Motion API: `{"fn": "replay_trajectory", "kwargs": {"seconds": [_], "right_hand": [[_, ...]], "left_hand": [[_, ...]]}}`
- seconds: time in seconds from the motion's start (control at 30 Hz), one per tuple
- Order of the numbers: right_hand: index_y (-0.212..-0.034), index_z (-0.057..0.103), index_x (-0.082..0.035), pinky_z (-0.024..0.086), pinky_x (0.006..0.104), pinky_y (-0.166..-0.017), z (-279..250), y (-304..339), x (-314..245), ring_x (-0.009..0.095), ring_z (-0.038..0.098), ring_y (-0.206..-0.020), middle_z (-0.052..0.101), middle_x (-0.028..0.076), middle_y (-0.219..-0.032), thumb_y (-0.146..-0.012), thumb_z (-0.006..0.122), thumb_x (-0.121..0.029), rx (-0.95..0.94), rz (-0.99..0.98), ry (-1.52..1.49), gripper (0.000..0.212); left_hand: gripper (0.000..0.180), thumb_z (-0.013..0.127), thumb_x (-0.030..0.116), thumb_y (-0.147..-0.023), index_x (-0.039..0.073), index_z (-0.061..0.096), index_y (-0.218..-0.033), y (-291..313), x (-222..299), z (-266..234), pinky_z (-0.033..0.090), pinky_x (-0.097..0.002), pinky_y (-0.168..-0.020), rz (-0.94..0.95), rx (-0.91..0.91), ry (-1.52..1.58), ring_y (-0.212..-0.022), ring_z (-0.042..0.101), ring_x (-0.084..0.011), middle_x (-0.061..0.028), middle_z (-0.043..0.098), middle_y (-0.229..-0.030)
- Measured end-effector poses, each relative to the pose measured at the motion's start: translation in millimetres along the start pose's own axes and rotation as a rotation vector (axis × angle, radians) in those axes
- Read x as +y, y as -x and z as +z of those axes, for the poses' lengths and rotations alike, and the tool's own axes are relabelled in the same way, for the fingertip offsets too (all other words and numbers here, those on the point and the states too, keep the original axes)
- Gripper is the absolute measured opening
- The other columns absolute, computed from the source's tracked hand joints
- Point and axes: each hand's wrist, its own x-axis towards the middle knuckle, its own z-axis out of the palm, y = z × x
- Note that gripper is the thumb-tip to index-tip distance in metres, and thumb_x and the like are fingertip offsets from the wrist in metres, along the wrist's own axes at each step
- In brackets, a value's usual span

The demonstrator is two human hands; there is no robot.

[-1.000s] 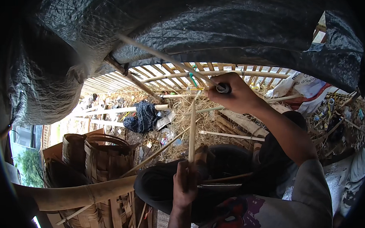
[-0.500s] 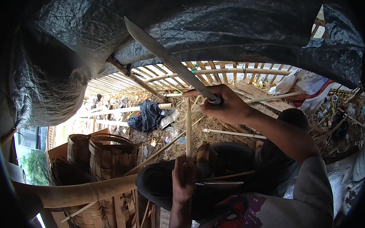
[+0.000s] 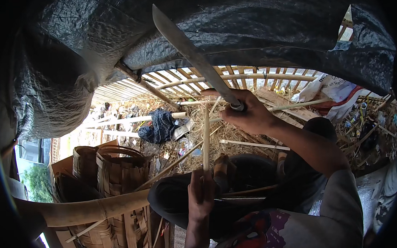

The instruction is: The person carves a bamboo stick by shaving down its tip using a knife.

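Note:
My right hand (image 3: 246,113) is closed round the handle of a machete (image 3: 191,54), its index finger stretched out to the left. The long, slightly curved blade slants up and away to the left. Below the blade stands a narrow bamboo strip (image 3: 206,137), its upper end close to that fingertip but apart from it. My left hand (image 3: 201,196) grips the strip's lower part near my left knee. The machete's handle is mostly hidden inside my right fist.
Woven bamboo baskets (image 3: 121,174) stand at the left behind a thick bamboo pole (image 3: 88,209). A dark crumpled cloth (image 3: 157,126) lies among shavings and litter. A black basin (image 3: 248,170) sits between my feet. Beyond are a slatted fence (image 3: 236,81) and a dark tarp (image 3: 256,30) overhead.
My right hand has shifted slightly, and the machete's blade has swung up and to the right. The index finger has lifted off the strip's top end. My left hand stays nearly still.

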Motion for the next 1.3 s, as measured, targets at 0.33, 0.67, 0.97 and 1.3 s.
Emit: {"fn": "replay_trajectory", "kwargs": {"seconds": [0.33, 0.67, 0.97, 1.3], "right_hand": [[-0.127, 0.055, -0.011, 0.027, 0.0221, -0.046, 0.5, -3.0, 4.7, 0.001, 0.032, -0.046, 0.033, -0.009, -0.052, -0.083, 0.054, -0.001, -0.034, -0.059, 0.024, 0.045], [-0.127, 0.046, 0.006, 0.026, 0.0219, -0.044, 7.1, 5.9, -17.4, 0.003, 0.032, -0.041, 0.038, -0.006, -0.047, -0.090, 0.056, -0.006, -0.123, -0.184, -0.367, 0.041], [-0.111, 0.060, -0.005, 0.031, 0.0216, -0.047, 5.4, 10.0, -27.4, 0.002, 0.038, -0.045, 0.045, -0.006, -0.051, -0.084, 0.069, -0.012, -0.054, -0.212, -0.206, 0.029], [-0.108, 0.055, -0.005, 0.037, 0.0219, -0.051, 4.2, 9.3, -24.0, 0.001, 0.038, -0.048, 0.051, -0.004, -0.070, -0.084, 0.068, -0.007, -0.009, -0.281, -0.186, 0.027]], "left_hand": [[0.006, 0.045, 0.008, -0.096, 0.003, 0.045, -0.097, 1.2, 0.2, 0.2, 0.026, -0.0178, -0.045, 0.013, -0.001, -0.004, -0.054, 0.036, 0.0003, 0.0032, 0.044, -0.065], [0.011, 0.047, 0.009, -0.096, -0.001, 0.045, -0.100, 12.1, -2.6, 1.0, 0.025, -0.0185, -0.040, 0.189, -0.005, -0.143, -0.045, 0.036, -0.0018, 0.0018, 0.044, -0.059], [0.012, 0.051, 0.004, -0.093, -0.002, 0.051, -0.103, 19.4, 4.6, -2.4, 0.035, -0.0201, -0.046, 0.175, -0.104, 0.101, -0.051, 0.045, -0.0030, -0.0009, 0.054, -0.062], [0.011, 0.050, 0.006, -0.093, -0.002, 0.050, -0.101, 17.5, 2.4, -1.4, 0.031, -0.0201, -0.042, 0.190, -0.091, 0.093, -0.047, 0.041, -0.0020, 0.0014, 0.050, -0.055]]}}
